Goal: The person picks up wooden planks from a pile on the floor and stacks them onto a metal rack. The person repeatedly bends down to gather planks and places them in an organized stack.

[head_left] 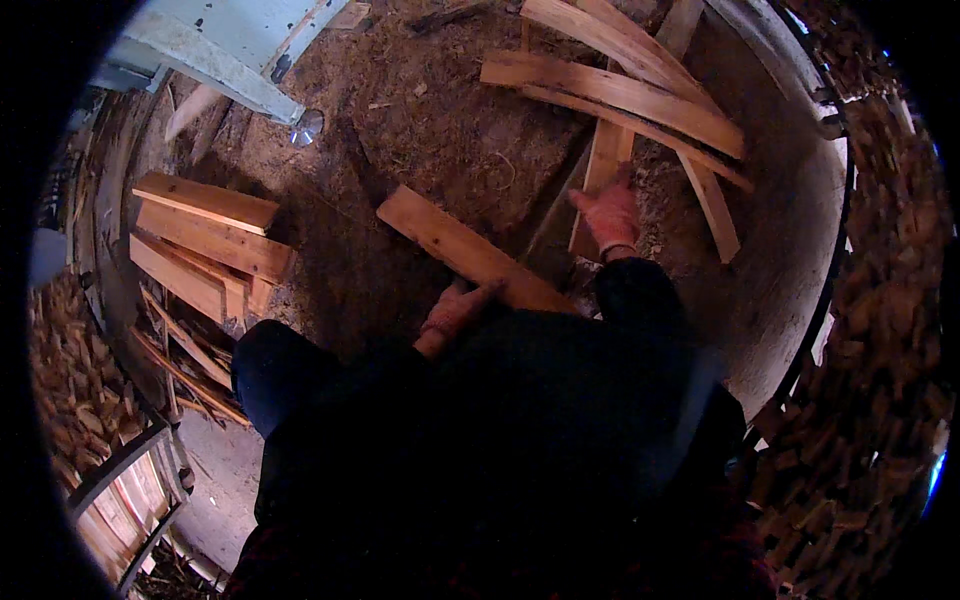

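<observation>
Broadly, brown floor (420,120) lies strewn with debris. Upper right, crossed boards (620,90) overlap unevenly; tugging 1 could make others slide. At left, stacked boards (212,240) rest beside dark-clad knee (285,375); nudge from knee might topple them. Diagonal plank (465,246) lies mid-floor, lower end hidden by dark clothing (520,420); lifting it by 1 end could swing other. Right hand (608,216) looks open, thumb apart, over crossed boards; contact unclear. Left hand (455,310) touches diagonal plank; cannot tell whether gripping.

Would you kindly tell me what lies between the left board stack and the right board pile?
Mainly one board on the ground, the left hand at its edge, as the head view shows.
</observation>
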